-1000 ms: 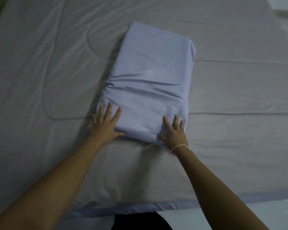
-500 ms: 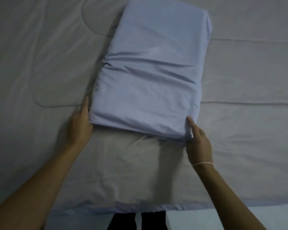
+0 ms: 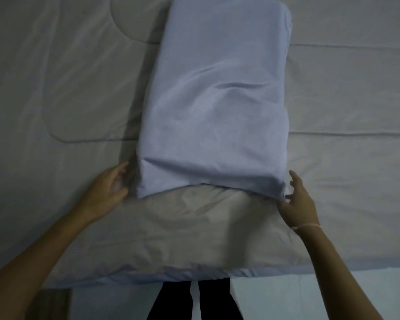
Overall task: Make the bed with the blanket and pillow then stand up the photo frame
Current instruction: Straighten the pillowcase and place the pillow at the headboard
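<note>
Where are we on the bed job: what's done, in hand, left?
Done: the grey blanket lies spread flat over the bed. In hand: the pale blue pillow rests on it; the left hand and right hand sit open at its near corners, with no grip on it, the right fingertips touching the corner. Left: final pillow placement if needed, then standing up the photo frame, which is not in view.

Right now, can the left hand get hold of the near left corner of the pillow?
Probably yes. The left hand is beside that corner of the pillow, fingers relaxed, and nothing lies between them on the blanket.
</note>
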